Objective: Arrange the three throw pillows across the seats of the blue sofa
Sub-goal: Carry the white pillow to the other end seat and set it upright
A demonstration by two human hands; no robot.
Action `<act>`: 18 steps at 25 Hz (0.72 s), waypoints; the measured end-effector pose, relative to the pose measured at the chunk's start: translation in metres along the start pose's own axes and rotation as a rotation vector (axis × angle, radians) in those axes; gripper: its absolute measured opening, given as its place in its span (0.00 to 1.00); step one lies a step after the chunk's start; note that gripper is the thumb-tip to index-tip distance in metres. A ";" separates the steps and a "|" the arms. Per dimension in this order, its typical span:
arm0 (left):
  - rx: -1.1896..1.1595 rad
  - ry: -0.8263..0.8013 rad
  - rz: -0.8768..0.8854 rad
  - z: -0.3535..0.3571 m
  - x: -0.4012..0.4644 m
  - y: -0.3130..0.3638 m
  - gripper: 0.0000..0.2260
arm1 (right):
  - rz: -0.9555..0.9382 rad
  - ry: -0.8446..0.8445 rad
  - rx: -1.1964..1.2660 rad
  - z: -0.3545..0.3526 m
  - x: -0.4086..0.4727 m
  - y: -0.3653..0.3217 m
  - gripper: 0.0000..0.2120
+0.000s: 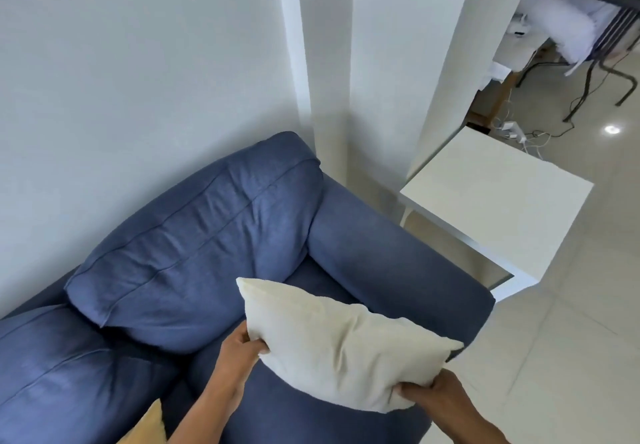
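A cream throw pillow (341,343) hangs above the right-end seat of the blue sofa (194,253), close to the armrest (398,263). My left hand (240,343) grips its left edge. My right hand (433,393) pinches its lower right corner. A corner of a yellow pillow (147,426) shows at the bottom, on the seat to the left. No third pillow is in view.
A white side table (502,201) stands right of the armrest. White walls and a column (329,62) back the sofa. At top right a person (568,17) sits on a chair, with cables and a power strip (512,130) on the tiled floor.
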State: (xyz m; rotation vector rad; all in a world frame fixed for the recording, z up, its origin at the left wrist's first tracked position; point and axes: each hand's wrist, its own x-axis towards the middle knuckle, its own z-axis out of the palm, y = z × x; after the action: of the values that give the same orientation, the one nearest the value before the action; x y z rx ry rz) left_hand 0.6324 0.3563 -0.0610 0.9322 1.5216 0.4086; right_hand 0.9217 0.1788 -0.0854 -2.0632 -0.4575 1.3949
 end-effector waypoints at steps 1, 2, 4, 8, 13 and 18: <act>-0.013 -0.006 -0.024 0.005 0.010 0.007 0.15 | 0.005 -0.019 0.013 -0.001 0.008 -0.004 0.25; -0.017 0.000 -0.051 0.016 0.027 0.012 0.17 | 0.020 -0.029 0.037 -0.005 0.021 -0.004 0.21; -0.031 0.033 -0.074 0.038 0.057 0.025 0.20 | 0.043 -0.034 0.113 -0.011 0.044 -0.009 0.14; 0.005 0.030 -0.092 0.076 0.114 0.048 0.18 | 0.103 -0.009 0.184 -0.012 0.088 -0.013 0.15; 0.146 -0.004 -0.081 0.103 0.175 0.062 0.15 | 0.125 0.035 0.285 -0.009 0.128 -0.016 0.26; 0.211 0.028 -0.062 0.122 0.195 0.076 0.19 | 0.121 0.059 0.363 -0.005 0.145 -0.015 0.19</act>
State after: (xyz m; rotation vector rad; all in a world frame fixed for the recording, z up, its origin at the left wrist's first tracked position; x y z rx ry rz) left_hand 0.7848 0.5171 -0.1586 1.0435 1.6372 0.2199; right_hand 0.9834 0.2732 -0.1780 -1.8511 -0.0474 1.3665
